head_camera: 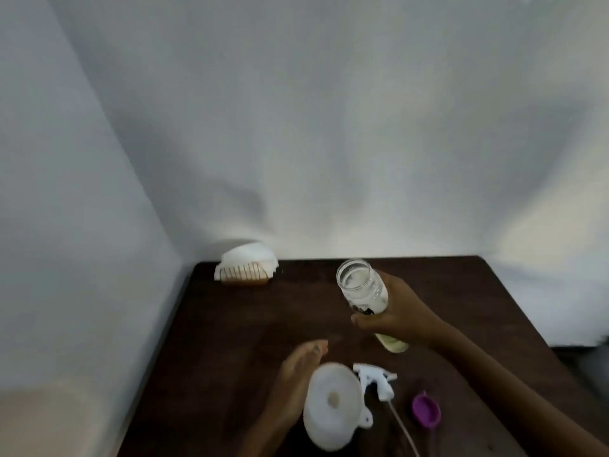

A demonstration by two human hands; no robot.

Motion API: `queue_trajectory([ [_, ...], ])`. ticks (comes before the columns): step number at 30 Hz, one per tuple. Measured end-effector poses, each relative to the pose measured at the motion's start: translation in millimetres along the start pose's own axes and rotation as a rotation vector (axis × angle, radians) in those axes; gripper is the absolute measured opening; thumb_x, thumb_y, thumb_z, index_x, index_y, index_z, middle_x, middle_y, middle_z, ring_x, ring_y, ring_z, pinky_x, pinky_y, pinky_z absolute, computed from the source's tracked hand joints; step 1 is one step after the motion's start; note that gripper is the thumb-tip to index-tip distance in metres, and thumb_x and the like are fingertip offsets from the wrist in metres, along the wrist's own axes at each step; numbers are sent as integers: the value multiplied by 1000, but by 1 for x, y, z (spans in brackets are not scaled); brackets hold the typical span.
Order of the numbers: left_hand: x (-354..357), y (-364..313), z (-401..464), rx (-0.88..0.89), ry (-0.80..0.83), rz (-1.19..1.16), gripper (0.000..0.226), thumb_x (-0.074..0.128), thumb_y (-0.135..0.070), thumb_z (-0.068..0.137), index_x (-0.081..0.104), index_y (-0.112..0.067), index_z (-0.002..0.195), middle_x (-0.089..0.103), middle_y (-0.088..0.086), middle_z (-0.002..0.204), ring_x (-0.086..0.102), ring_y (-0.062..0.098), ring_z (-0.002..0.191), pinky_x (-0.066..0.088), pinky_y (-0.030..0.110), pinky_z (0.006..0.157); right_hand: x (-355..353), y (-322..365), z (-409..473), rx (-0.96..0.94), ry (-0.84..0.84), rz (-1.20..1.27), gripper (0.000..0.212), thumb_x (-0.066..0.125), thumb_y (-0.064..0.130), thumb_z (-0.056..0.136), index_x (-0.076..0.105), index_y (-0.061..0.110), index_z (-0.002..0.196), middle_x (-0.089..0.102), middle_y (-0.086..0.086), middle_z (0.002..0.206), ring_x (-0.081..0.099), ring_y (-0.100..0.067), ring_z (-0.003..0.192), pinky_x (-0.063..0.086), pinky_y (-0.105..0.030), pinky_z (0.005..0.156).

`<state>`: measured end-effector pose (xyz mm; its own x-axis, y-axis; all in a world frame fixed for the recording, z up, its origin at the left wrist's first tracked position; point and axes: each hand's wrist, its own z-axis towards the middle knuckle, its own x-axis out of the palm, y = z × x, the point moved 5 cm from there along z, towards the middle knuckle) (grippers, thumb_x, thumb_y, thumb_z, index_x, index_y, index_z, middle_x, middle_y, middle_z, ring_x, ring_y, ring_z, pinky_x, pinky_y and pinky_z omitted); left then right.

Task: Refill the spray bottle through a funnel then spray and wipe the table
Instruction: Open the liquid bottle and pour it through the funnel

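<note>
White funnel point(331, 405) sits lowest, left hand point(296, 380) flat against it at nine o'clock. Right hand point(393, 313) grasps the clear, uncapped bottle point(362, 290), tilted above the worktop point(263, 324); sprayer point(377, 380) lies at its six o'clock.

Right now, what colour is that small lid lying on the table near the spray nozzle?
Purple. The lid shows clearly in the head view, on the dark table.

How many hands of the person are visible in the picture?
2. The right hand grips a clear open bottle above the dark wooden table. The left hand is beside the white plastic funnel; contact is unclear.
</note>
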<state>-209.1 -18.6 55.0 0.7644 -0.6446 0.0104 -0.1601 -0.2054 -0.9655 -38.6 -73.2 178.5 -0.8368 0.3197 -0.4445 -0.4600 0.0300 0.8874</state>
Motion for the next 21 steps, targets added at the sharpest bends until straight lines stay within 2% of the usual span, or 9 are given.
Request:
queue_trajectory([
  [2,0,3,-8,2,6,20,19,47,-16,97,64,-23,103,66,-8,110,60,9,109,47,21,94,9,-15,-13,22,12,-57,38,75,14,56,61,15,91,68,-1,81,61,-7,70,51,-29,66],
  [4,4,5,-12,-3,35,69,21,46,-25,97,64,-23,108,65,-9,113,59,7,110,46,20,95,13,-26,-23,39,21,-141,37,74,20,56,61,15,90,68,-1,82,62,-9,71,50,-30,65],
  [8,10,7,-17,9,44,129,33,39,-39,87,66,-29,104,68,-8,110,61,6,105,46,22,91,22,-45,-38,51,90,-284,36,80,17,58,57,19,86,64,7,76,58,-6,68,46,-24,59],
  [10,13,9,-17,10,21,115,26,42,-33,93,66,-29,99,68,-8,105,61,6,101,46,22,87,26,-51,-43,50,128,-344,39,81,17,57,53,26,83,61,12,74,57,-4,66,44,-21,57],
  [12,15,10,-18,2,-14,106,25,41,-20,99,65,-28,95,67,-11,98,60,2,94,45,15,80,30,-56,-46,44,166,-396,42,80,18,57,48,32,79,59,13,72,55,-4,64,41,-21,56],
  [14,16,11,-18,1,-49,113,26,40,-17,99,65,-22,97,65,-10,94,59,1,90,44,8,73,34,-60,-49,37,183,-444,40,80,20,57,48,29,81,60,11,74,55,-7,65,43,-26,58],
  [17,16,12,-19,19,-92,120,27,41,-18,99,66,-10,96,66,-6,88,60,2,83,45,10,70,38,-66,-51,43,201,-511,39,80,21,58,55,22,88,63,9,81,60,-14,72,47,-31,62],
  [21,17,14,-21,43,-169,127,29,43,-21,98,66,-6,91,67,-2,83,61,3,77,46,16,69,40,-68,-51,12,206,-578,38,79,21,60,54,21,88,61,11,80,57,-11,72,45,-31,64],
])
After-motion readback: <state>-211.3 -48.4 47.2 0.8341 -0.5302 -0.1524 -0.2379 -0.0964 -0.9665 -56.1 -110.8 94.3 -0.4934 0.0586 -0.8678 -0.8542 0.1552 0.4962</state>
